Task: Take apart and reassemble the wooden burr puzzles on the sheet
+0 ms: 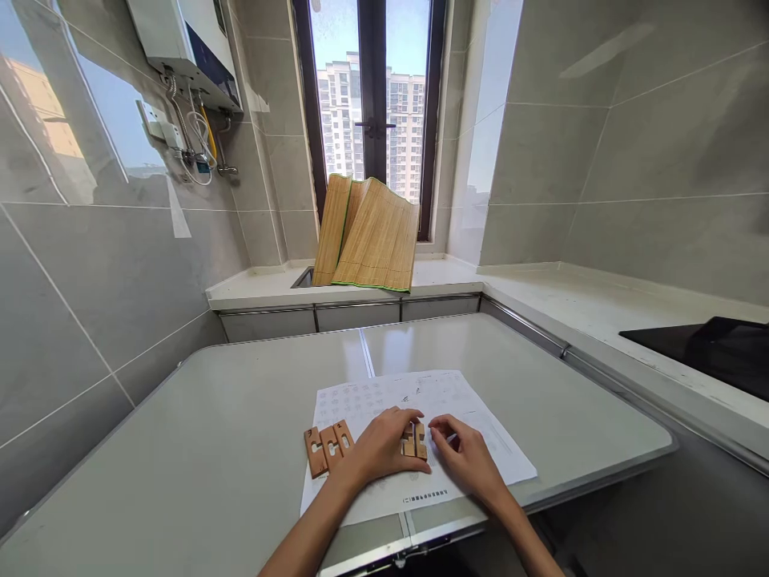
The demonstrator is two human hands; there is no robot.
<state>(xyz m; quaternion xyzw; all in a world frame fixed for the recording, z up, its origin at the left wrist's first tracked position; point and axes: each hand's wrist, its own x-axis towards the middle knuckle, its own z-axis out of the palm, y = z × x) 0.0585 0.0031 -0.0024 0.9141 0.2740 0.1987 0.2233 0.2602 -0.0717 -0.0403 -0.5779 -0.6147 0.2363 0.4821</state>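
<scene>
My left hand [388, 445] is closed around a small group of wooden puzzle pieces [416, 441], fingers at their far side and thumb at their near side. The pieces lie close together on a printed paper sheet [474, 453], partly hidden by the hand. Just right of them, my right hand [465, 453] hovers with curled fingers, thumb and index tips close together; I see nothing between them. Left of my left hand, several flat wooden pieces [324, 449] with cut-out slots rest in a row over the sheet's left edge.
The sheet lies on a light grey folding table [240, 425] with a metal seam. Behind it runs a white counter [444, 271] with a bamboo mat [378, 236] propped near the window. A black cooktop [690, 344] sits at the right. A water heater [186, 52] hangs on the left wall.
</scene>
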